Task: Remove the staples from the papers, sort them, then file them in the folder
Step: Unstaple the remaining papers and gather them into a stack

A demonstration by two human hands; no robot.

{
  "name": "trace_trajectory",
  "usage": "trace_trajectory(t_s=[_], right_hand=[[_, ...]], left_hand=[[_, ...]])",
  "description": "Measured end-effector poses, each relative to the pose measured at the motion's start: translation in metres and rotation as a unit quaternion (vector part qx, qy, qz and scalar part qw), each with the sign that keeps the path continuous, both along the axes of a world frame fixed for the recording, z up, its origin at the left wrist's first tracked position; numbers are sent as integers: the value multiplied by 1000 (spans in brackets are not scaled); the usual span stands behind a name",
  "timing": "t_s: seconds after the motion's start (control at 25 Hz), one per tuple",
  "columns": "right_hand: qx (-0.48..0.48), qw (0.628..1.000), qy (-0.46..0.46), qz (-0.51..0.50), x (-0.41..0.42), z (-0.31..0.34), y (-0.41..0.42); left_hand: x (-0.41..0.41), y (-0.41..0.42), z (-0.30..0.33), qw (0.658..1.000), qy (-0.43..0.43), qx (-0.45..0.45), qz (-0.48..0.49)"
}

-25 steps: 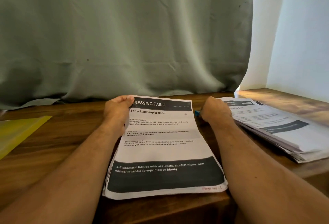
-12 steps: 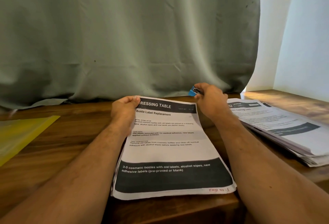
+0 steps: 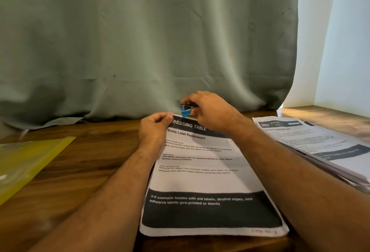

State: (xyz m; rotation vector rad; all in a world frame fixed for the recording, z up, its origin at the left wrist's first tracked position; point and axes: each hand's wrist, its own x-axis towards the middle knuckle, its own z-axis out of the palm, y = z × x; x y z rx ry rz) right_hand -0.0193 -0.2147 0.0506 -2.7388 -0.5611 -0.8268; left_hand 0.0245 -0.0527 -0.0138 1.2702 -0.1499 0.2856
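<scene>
Now left hand [image 3: 155, 129] pinches far left corner of printed sheet [image 3: 202, 173], thumb and fingers curled on paper edge. Right hand [image 3: 210, 111] grips blue staple remover [image 3: 186, 110], held above sheet's far edge, just right of left hand. Sheet lies flat on wooden table [image 3: 84, 171]. Paper stack [image 3: 320, 143] at right. Yellow folder [image 3: 26, 161] at left. Green curtain [image 3: 140, 41] behind.

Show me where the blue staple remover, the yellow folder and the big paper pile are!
blue staple remover [image 3: 185, 111], head view, on its blue plastic jaw.
yellow folder [image 3: 26, 161], head view, on its flat cover.
paper pile [image 3: 324, 143], head view, on the top sheet.
</scene>
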Motion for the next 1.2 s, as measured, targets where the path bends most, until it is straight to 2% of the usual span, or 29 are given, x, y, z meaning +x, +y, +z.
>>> trace_trajectory(t_s=[0.08,0.28,0.44,0.76,1.2], right_hand=[[-36,999,-3,-6,6,3,5],[-57,998,-2,3,15,-14,8],[-55,998,-18,7,17,-16,6],[-31,999,-24,19,12,-19,11],[-20,999,-36,12,5,-19,9]], left_hand=[[-2,-5,0,1000,-19,4,-8],[4,-1,1,999,-36,-15,-12],[-1,-2,3,999,-31,-26,2],[-11,-1,8,999,-46,15,21],[-18,-1,12,999,-39,-11,-8]])
